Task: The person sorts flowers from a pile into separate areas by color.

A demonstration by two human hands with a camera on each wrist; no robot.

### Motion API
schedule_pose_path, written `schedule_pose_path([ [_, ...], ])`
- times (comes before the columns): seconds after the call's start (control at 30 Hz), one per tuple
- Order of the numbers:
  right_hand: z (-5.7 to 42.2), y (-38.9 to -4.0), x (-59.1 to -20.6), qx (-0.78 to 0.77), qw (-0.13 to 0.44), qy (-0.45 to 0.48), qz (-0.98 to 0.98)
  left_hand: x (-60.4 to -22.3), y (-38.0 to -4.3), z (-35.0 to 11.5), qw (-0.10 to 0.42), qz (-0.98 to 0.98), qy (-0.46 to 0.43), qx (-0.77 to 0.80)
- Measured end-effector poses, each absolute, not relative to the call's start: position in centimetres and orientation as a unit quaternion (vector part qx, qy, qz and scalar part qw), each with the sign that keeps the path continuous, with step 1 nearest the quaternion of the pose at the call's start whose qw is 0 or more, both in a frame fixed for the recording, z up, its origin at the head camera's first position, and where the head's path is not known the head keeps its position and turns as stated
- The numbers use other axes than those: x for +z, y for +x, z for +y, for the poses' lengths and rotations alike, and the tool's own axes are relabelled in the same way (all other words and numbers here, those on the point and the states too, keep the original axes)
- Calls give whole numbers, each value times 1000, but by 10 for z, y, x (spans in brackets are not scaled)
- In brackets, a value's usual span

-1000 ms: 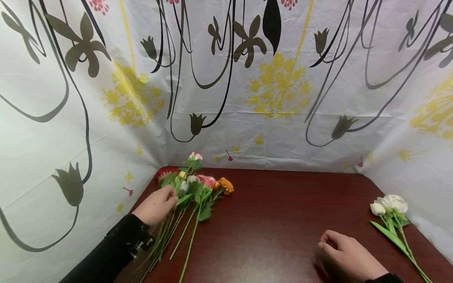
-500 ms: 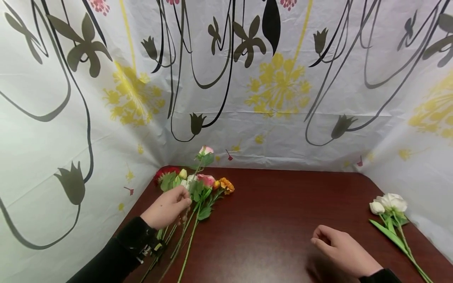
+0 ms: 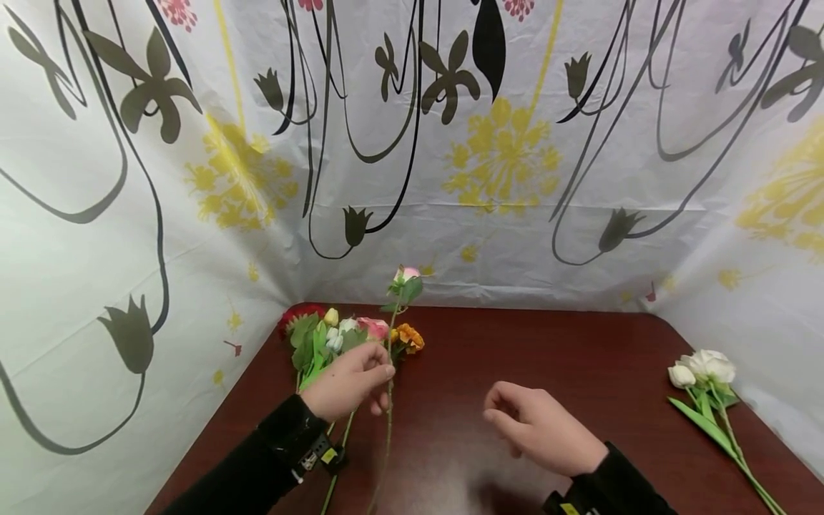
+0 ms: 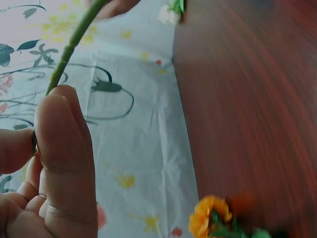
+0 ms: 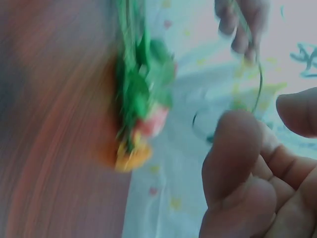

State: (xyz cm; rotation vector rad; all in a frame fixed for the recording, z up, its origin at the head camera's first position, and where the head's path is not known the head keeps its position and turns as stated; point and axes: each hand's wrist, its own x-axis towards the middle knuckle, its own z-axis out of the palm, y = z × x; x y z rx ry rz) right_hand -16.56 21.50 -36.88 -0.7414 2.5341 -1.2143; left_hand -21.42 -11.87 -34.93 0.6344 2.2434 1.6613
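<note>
My left hand (image 3: 350,383) pinches the green stem (image 4: 74,42) of a pale pink rose (image 3: 407,275) between thumb and fingers. The rose stands nearly upright above the table, its bloom at the top and the stem running down below the hand. To the right, my right hand (image 3: 547,429) hovers over the table with loosely curled fingers and nothing in them; the right wrist view shows a gap between its thumb and fingertips. Behind the left hand lies a bunch with a red flower (image 3: 301,318), a pink flower (image 3: 373,328) and an orange flower (image 3: 410,337), its stems partly hidden.
White flowers (image 3: 708,366) with green leaves lie near the right edge of the dark red-brown table (image 3: 566,343). A white cloth (image 3: 502,250) printed with plants hangs around the back and sides.
My left hand has lifted the pale pink rose from the bunch and carried it to the right. My right hand has moved left and away from me, towards it.
</note>
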Motion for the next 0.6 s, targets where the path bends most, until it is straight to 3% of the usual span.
schedule_pose_path([
  [0.3,157,-168,-359,-456,125,-278,836,-361,-210,-90,140,750,228,605],
  [0.6,145,-171,-358,-473,140,-285,822,-365,-210,-78,118,734,235,626],
])
